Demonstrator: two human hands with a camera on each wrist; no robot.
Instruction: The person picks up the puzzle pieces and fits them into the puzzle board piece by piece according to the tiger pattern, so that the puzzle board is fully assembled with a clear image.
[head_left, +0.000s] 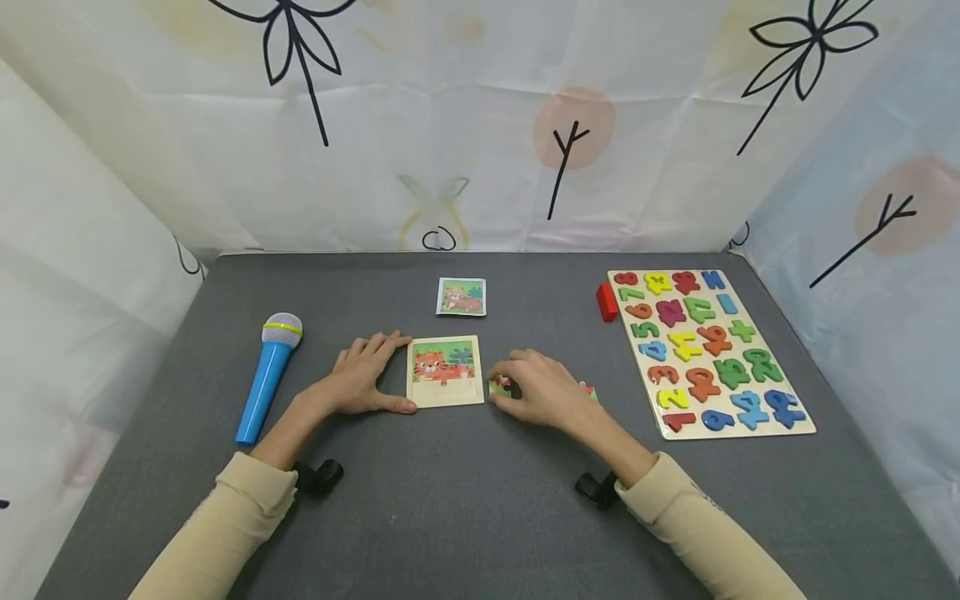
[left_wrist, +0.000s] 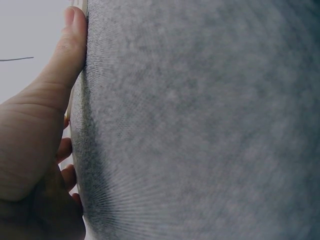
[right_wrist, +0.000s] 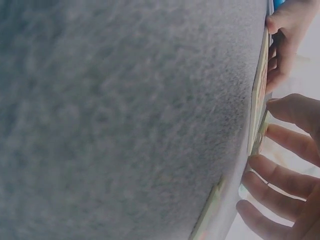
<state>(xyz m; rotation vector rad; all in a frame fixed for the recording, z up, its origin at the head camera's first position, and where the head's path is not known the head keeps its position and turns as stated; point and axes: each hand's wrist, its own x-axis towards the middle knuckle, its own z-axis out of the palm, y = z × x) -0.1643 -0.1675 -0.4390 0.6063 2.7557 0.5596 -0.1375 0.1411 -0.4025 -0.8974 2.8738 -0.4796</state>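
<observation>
In the head view a wooden puzzle board (head_left: pixel 446 396) lies mid-table, its upper part filled with a red tiger on green. My left hand (head_left: pixel 367 375) rests at its left side, fingers spread, with a fingertip at the upper left corner and the thumb (left_wrist: pixel 75 32) along the lower left edge. Just right of the board, my right hand (head_left: pixel 543 387) pinches a small green and red puzzle piece (head_left: pixel 498 385) between thumb and forefinger; the palm hides part of it. Another piece (head_left: pixel 589 390) shows from under the right wrist.
A picture card (head_left: pixel 461 297) of the same tiger lies behind the board. On the left is a blue toy microphone (head_left: pixel 266 383). A number puzzle board (head_left: pixel 716 354) lies on the right, with a red block (head_left: pixel 607 302) against its left edge.
</observation>
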